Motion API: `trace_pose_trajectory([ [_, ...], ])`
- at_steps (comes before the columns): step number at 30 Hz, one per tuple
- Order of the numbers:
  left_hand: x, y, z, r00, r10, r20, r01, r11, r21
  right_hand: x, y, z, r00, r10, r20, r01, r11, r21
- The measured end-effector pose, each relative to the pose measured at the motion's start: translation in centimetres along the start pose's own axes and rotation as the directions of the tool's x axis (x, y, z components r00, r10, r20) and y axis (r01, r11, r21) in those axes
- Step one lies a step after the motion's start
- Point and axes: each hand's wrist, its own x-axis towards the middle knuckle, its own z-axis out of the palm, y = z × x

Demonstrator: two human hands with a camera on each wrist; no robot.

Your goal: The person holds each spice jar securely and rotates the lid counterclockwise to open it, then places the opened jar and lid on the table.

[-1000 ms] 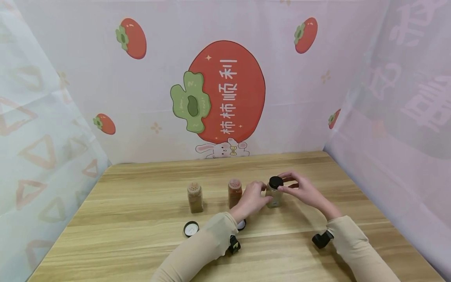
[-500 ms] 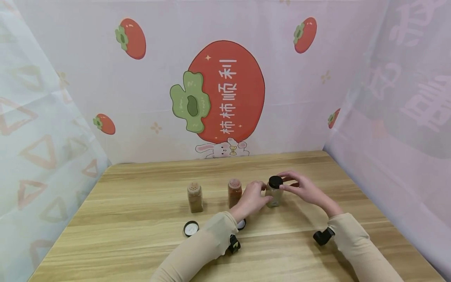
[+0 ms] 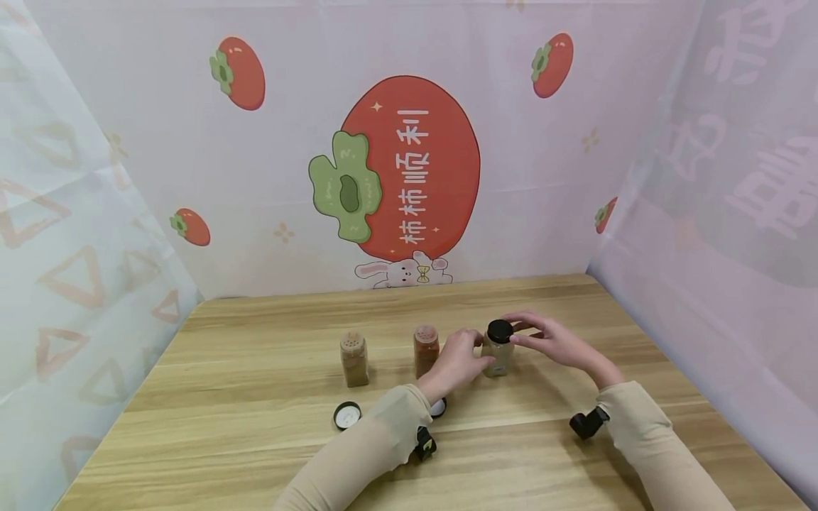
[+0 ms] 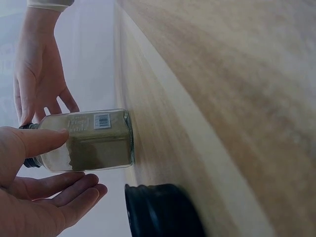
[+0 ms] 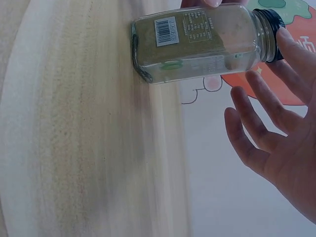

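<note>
A clear square spice jar [image 3: 498, 360], part filled with a brownish powder, stands upright on the table. My left hand [image 3: 455, 363] grips its body between thumb and fingers; the left wrist view shows the thumb across the jar [image 4: 96, 140] near its barcode label. At the top, my right hand [image 3: 553, 342] pinches the black screw cap [image 3: 500, 331] with thumb and fingertips. In the right wrist view the cap [image 5: 272, 34] sits on the jar's neck, with some threads showing below it, and the other fingers of that hand are spread.
Left of my hands stand two uncapped spice jars with perforated tops, one reddish [image 3: 425, 349] and one brown [image 3: 354, 360]. A black cap [image 3: 347, 416] lies upturned before the brown jar. Another cap [image 3: 438, 407] is partly hidden by my left forearm.
My right wrist and forearm have shifted slightly to the right, the fingers staying at the cap. The left hand and the jar hold their place.
</note>
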Motion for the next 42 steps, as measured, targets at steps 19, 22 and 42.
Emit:
trace_pose_trajectory([
  [19, -0.1, 0.1, 0.0, 1.000, -0.011, 0.004, 0.011, 1.000, -0.013, -0.2, -0.2, 0.3, 0.995, 0.018, -0.094, -0.018, 1.000, 0.006],
  [22, -0.2, 0.1, -0.1, 1.000, -0.016, 0.007, 0.017, 1.000, -0.025, -0.1, -0.1, 0.7, 0.990, 0.038, -0.137, -0.042, 0.999, -0.025],
  [42, -0.2, 0.3, -0.2, 1.000, -0.015, 0.002, 0.015, 1.000, -0.018, 0.0, -0.1, 1.6, 0.983, 0.016, -0.183, -0.030, 0.997, -0.070],
])
